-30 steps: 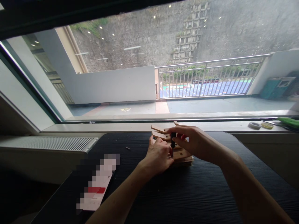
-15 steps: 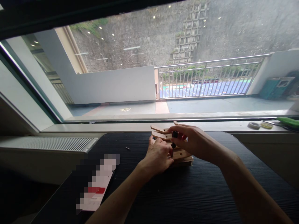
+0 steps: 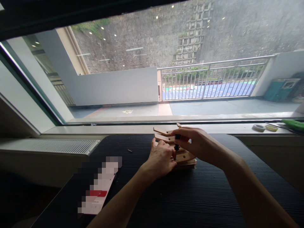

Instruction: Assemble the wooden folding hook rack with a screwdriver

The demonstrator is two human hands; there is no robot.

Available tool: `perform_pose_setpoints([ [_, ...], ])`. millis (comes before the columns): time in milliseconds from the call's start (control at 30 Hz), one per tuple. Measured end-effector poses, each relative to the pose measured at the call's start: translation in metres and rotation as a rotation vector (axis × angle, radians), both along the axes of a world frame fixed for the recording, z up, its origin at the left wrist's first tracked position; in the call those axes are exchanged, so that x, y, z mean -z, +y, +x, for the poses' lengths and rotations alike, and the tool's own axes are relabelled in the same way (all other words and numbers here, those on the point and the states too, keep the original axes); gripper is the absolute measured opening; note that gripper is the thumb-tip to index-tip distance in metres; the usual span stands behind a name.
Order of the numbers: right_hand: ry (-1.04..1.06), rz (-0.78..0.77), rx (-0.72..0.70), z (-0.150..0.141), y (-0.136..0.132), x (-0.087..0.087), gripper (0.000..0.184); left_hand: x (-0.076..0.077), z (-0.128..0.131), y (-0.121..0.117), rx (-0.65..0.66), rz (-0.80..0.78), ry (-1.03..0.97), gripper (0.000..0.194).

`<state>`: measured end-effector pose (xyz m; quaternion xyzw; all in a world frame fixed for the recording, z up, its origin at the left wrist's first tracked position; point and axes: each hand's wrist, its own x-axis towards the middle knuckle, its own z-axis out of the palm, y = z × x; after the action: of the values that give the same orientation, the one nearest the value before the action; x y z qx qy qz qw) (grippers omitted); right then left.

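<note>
A small wooden assembly of angled slats with round holes (image 3: pixel 182 157) lies on the dark table. My left hand (image 3: pixel 161 159) is closed on its left side, fingertips near the shaft of a screwdriver. My right hand (image 3: pixel 198 141) pinches the dark and red handle of that screwdriver (image 3: pixel 176 147) from above. The screwdriver stands nearly upright, its shaft pointing down at the wood beside my left fingertips. Its tip, and whatever it meets, is hidden by my left fingers.
On the black table (image 3: pixel 204 196) lie a small metal piece (image 3: pixel 129 151) and, to the left, a blurred-out phone-like object (image 3: pixel 101 199). Tape rolls (image 3: pixel 258 127) and a green item (image 3: pixel 293 124) sit on the windowsill (image 3: pixel 123 129). A radiator (image 3: pixel 66 145) stands at the left.
My right fingers have shifted slightly around the screwdriver handle, and more of its red part shows. My left hand and the wooden assembly stay in place.
</note>
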<state>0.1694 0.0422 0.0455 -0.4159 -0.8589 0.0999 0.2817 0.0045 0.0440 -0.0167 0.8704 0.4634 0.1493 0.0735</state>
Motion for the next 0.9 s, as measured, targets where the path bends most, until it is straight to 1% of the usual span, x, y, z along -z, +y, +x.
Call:
perform_pose_setpoints([
  [233, -0.007, 0.047, 0.023, -0.0009, 0.0036, 0.0052, 0.025, 0.0006, 0.0007, 0.0004, 0.004, 0.004, -0.018, 0.013],
  [400, 0.013, -0.008, -0.041, -0.0008, -0.0001, 0.0030, 0.028, 0.0037, -0.0007, 0.0011, 0.014, 0.013, -0.038, 0.013],
  [500, 0.037, -0.026, -0.042, 0.0003, -0.0015, 0.0009, 0.031, 0.0029, -0.0010, 0.0001, -0.001, 0.002, -0.015, 0.013],
  [733, 0.030, -0.013, -0.029, -0.0007, -0.0012, -0.0031, 0.026, -0.0029, 0.0001, -0.0021, -0.003, -0.013, -0.014, 0.014],
  [900, 0.024, 0.004, -0.017, -0.0024, -0.0012, -0.0028, 0.023, -0.0014, 0.0001, -0.0006, -0.011, -0.011, -0.009, 0.017],
])
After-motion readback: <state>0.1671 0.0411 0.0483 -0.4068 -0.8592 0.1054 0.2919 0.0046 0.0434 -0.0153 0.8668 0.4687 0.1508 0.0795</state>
